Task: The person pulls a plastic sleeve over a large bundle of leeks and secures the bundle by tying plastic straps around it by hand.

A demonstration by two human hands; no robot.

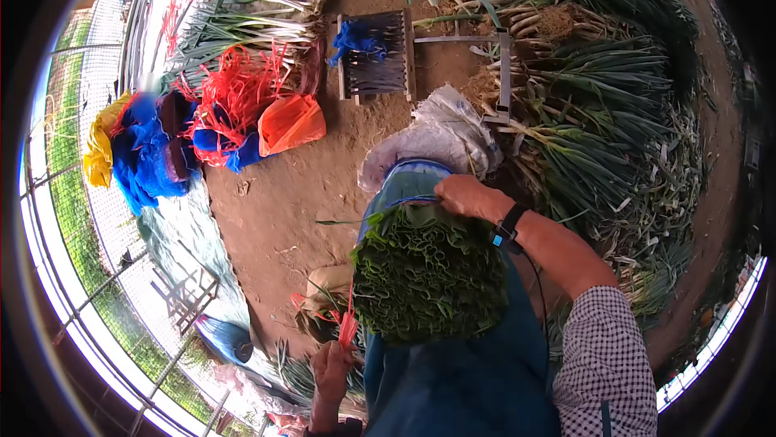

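Observation:
A thick bundle of green onions (pixel 428 279) lies across the lap, its cut green leaf ends facing up at me. A bluish wrapping (pixel 404 182) shows beyond its far edge. My right hand (pixel 467 197) is closed at the bundle's far right edge, beside the wrapping; what its fingers grip is hidden. Low on the left, my left hand (pixel 330 368) is closed around a red plastic string (pixel 347 329). The string runs up along the bundle's left side.
Long green onions (pixel 590 89) are heaped at right, and more lie at upper left (pixel 250 21). A slatted stool (pixel 376 53) bears a blue net. Red strips (pixel 238 93), an orange bag (pixel 291 123) and blue netting (pixel 149 154) lie at left. A whitish sack (pixel 440 134) sits ahead.

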